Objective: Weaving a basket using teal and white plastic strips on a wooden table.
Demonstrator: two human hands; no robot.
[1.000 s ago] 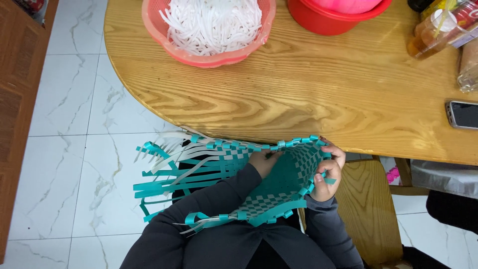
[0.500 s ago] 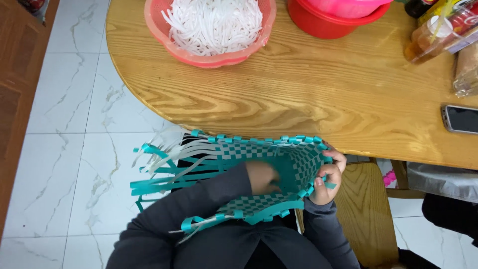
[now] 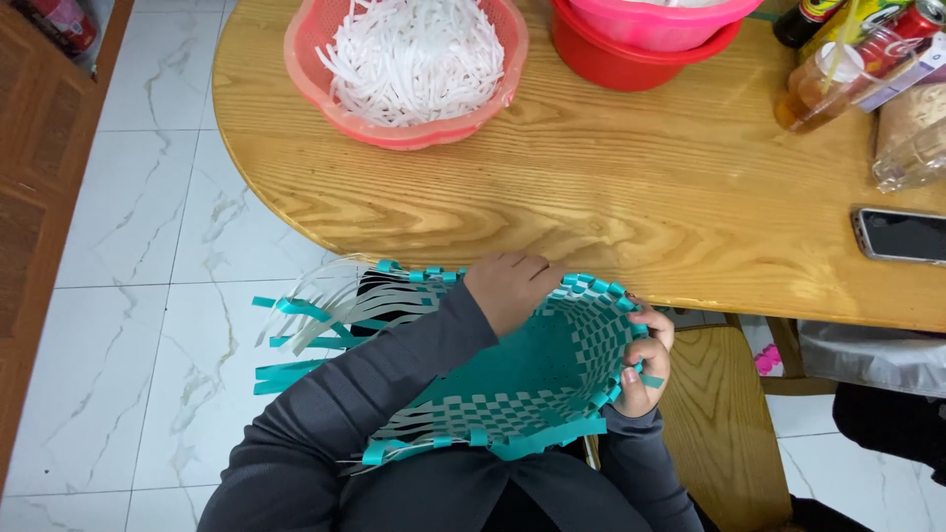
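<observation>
A half-woven teal and white basket (image 3: 512, 379) lies on its side on my lap, its mouth toward the table. My left hand (image 3: 507, 286) rests on the basket's upper rim, fingers curled over the edge. My right hand (image 3: 645, 369) pinches the right side of the rim, thumb inside. Loose teal and white strips (image 3: 305, 325) fan out from the basket's left end.
A wooden table (image 3: 591, 207) is in front of me. On it stand a pink bowl (image 3: 325, 74) of white strips, stacked red and pink basins (image 3: 631, 49), bottles (image 3: 818, 89) and a phone (image 3: 902, 234). A wooden stool (image 3: 714, 419) stands to my right on the white tiled floor.
My left hand has come out of the basket's inside and moved up onto its upper rim. The basket has turned slightly, and my right hand keeps its hold on the rim.
</observation>
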